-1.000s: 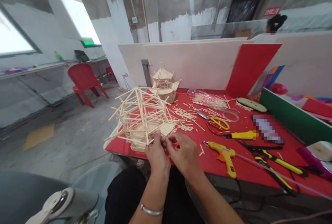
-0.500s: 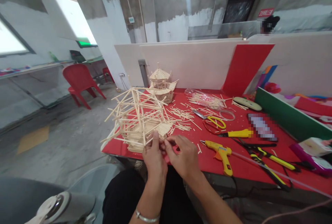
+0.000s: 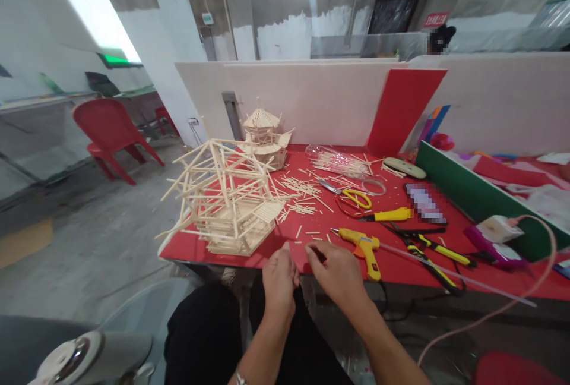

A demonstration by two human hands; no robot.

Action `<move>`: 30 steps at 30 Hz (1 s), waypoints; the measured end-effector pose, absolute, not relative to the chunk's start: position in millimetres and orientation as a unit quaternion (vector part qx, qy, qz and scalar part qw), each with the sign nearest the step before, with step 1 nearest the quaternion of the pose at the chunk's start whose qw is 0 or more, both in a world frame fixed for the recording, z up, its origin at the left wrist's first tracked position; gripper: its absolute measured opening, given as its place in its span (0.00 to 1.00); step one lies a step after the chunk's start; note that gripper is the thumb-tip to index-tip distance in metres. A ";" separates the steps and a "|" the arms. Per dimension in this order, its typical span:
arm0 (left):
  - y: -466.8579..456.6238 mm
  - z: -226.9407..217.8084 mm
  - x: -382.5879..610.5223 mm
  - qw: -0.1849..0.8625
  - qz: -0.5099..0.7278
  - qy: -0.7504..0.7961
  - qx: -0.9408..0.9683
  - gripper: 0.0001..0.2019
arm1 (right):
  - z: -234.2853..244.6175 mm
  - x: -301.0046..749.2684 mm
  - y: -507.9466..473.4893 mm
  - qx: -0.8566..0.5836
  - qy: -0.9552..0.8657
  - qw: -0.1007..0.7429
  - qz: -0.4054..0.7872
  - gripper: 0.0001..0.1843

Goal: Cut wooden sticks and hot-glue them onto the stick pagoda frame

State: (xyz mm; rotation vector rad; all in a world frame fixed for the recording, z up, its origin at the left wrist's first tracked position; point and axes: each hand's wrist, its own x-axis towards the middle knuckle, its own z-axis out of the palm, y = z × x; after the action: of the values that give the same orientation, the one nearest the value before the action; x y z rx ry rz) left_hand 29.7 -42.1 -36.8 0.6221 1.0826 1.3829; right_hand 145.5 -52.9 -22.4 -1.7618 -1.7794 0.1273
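My left hand [image 3: 279, 278] and my right hand [image 3: 337, 271] are at the near edge of the red table [image 3: 401, 266], fingers pinched close together; a thin pale stick tip shows above the left fingers, too small to be sure of. A tall stick-built frame model [image 3: 222, 195] stands on the table's left corner, just left of and beyond my hands. A smaller finished stick pavilion [image 3: 265, 135] sits behind it. A yellow glue gun [image 3: 363, 248] lies right of my right hand.
Loose sticks [image 3: 303, 192], yellow-handled scissors [image 3: 350, 195], a yellow knife [image 3: 387, 215], pliers [image 3: 427, 248] and a tape ring [image 3: 373, 186] lie on the table. White and red boards [image 3: 312, 100] back it. A red chair [image 3: 104, 132] stands left; a person's head shows behind the partition.
Both hands have drawn back from the stick frame toward the table's near edge and my lap. The view has shifted left and down.
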 end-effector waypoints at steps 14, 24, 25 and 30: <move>-25.1 -57.9 9.8 0.538 0.592 0.518 0.303 0.18 | -25.1 150.6 -8.5 -0.721 -0.681 0.122 0.046 0.12; -17.8 -55.8 -0.1 0.569 0.616 0.478 0.260 0.18 | -39.6 149.7 51.9 -0.635 -0.757 0.108 0.109 0.04; -17.8 -54.6 -0.1 0.577 0.617 0.471 0.253 0.17 | -38.2 150.1 51.4 -0.630 -0.760 0.117 0.113 0.04; -23.5 -40.7 0.7 0.579 0.610 0.477 0.255 0.16 | -21.8 143.6 15.9 -0.619 -0.747 0.201 0.136 0.11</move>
State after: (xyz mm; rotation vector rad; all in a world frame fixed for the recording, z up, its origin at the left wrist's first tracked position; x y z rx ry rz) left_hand 0.7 -23.5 -40.7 0.5952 1.1157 1.4260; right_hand 143.6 15.9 -21.8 -1.7299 -2.0867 0.3798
